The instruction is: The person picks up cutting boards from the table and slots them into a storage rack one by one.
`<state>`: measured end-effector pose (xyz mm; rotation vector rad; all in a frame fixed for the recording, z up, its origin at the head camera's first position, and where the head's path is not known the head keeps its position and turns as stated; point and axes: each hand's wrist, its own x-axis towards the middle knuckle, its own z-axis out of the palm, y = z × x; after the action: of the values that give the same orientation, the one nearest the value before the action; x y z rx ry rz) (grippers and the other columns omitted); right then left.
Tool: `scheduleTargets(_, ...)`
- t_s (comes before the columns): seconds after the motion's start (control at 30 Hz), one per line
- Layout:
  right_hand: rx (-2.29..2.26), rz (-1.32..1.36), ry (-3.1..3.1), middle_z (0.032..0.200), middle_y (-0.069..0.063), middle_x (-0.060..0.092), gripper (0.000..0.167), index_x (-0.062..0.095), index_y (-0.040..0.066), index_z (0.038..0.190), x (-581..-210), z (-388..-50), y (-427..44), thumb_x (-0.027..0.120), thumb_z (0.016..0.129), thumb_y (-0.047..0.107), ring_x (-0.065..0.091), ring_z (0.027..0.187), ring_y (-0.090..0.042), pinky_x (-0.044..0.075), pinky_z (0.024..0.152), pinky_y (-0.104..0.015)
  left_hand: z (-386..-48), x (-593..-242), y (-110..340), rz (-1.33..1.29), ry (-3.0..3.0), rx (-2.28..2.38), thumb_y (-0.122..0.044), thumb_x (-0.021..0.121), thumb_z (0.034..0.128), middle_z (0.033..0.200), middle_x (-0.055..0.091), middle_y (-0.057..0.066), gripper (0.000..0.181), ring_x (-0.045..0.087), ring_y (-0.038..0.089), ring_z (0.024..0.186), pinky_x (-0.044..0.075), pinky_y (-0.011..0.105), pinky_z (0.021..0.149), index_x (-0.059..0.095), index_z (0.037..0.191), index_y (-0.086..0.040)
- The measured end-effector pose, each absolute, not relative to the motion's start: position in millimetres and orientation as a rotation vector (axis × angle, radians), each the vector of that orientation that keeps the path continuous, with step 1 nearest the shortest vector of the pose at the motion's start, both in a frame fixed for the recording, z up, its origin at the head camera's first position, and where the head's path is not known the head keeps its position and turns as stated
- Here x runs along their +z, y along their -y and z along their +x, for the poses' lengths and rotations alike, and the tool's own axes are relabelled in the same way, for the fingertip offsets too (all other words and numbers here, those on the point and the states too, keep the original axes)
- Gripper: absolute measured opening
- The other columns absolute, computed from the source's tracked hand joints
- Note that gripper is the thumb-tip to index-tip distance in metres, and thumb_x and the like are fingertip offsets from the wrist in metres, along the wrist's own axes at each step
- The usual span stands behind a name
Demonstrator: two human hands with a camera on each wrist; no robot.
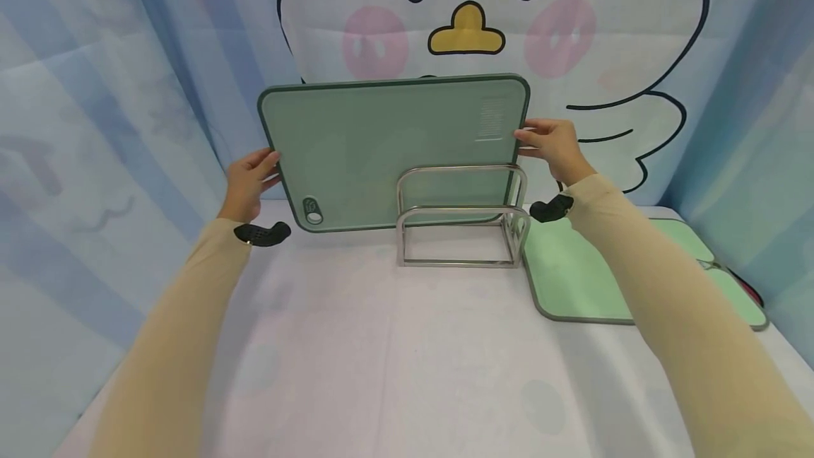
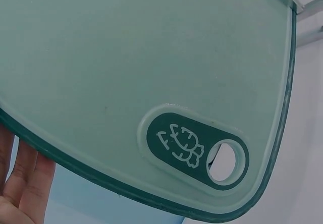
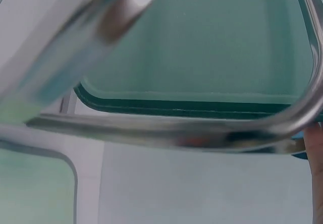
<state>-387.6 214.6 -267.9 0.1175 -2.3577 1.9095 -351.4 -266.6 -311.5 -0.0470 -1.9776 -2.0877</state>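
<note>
A large green cutting board (image 1: 381, 147) with a dark green rim stands upright, its left end tilted slightly. My left hand (image 1: 248, 182) grips its left edge; in the left wrist view those fingers (image 2: 35, 183) lie at the rim, near an oval carrot emblem with a round hole (image 2: 227, 162). On the right edge my right hand (image 1: 553, 147) pinches the board, and a little of that hand (image 3: 315, 163) shows in the right wrist view. The lower right part of the board is behind the front loops of a metal rack (image 1: 461, 262). Whether it touches the rack's base is unclear.
Lighter green boards (image 1: 579, 281) lie flat on the white tablecloth (image 1: 381, 359) to the right of the rack, partly under my right forearm. A dark and red item (image 1: 750, 292) is at their far right edge. Patterned curtains (image 1: 95, 90) hang behind and at both sides.
</note>
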Motion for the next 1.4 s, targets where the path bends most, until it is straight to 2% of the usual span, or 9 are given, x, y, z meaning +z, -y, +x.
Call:
scheduleTargets(0.2, 1.890, 0.098, 2.364, 0.103, 0.005, 0.058, 0.062, 0.041, -0.003, 0.139, -267, -386, -222, 0.065, 0.087, 0.021, 0.062, 0.077, 0.002, 0.056, 0.071, -0.015, -353, -310, 259, -0.068, 2.009, -2.074, -0.028, 0.063, 0.0893, 0.089, 0.065, -0.017, 0.052, 0.063, -0.001, 0.084, 0.030, 0.052, 0.112, 0.052, 0.131, 0.001)
scheduleTargets(0.4, 1.907, 0.104, 2.343, 0.094, 0.010, 0.057, 0.062, 0.040, -0.005, 0.139, -266, -383, -226, 0.065, 0.087, 0.018, 0.063, 0.074, 0.003, 0.056, 0.069, -0.015, -355, -310, 254, -0.071, 2.012, -2.064, -0.027, 0.061, 0.0903, 0.086, 0.065, -0.018, 0.050, 0.063, -0.002, 0.084, 0.035, 0.047, 0.110, 0.052, 0.132, 0.000)
scheduleTargets(0.8, 1.855, 0.081, 2.372, 0.093, 0.011, 0.057, 0.063, 0.040, -0.005, 0.139, -263, -383, -239, 0.065, 0.087, 0.020, 0.063, 0.075, 0.003, 0.055, 0.068, -0.014, -360, -311, 243, -0.112, 2.055, -2.026, -0.027, 0.060, 0.0909, 0.088, 0.065, -0.019, 0.050, 0.063, -0.003, 0.083, 0.038, 0.047, 0.108, 0.052, 0.133, -0.001)
scheduleTargets(1.1, 1.851, 0.102, 2.362, 0.080, 0.017, 0.063, 0.057, 0.046, -0.006, 0.134, -261, -380, -246, 0.066, 0.086, 0.018, 0.065, 0.072, 0.002, 0.056, 0.069, -0.017, -366, -312, 236, -0.101, 2.059, -2.023, -0.028, 0.061, 0.0902, 0.090, 0.065, -0.016, 0.050, 0.063, -0.002, 0.083, 0.038, 0.049, 0.108, 0.053, 0.132, -0.001)
scheduleTargets(1.4, 1.817, 0.102, 2.384, 0.080, 0.018, 0.064, 0.056, 0.048, -0.006, 0.133, -260, -377, -253, 0.065, 0.087, 0.019, 0.065, 0.073, 0.002, 0.056, 0.068, -0.016, -369, -312, 230, -0.108, 2.072, -2.018, -0.027, 0.059, 0.0915, 0.087, 0.065, -0.018, 0.047, 0.063, -0.002, 0.083, 0.041, 0.046, 0.106, 0.054, 0.131, -0.001)
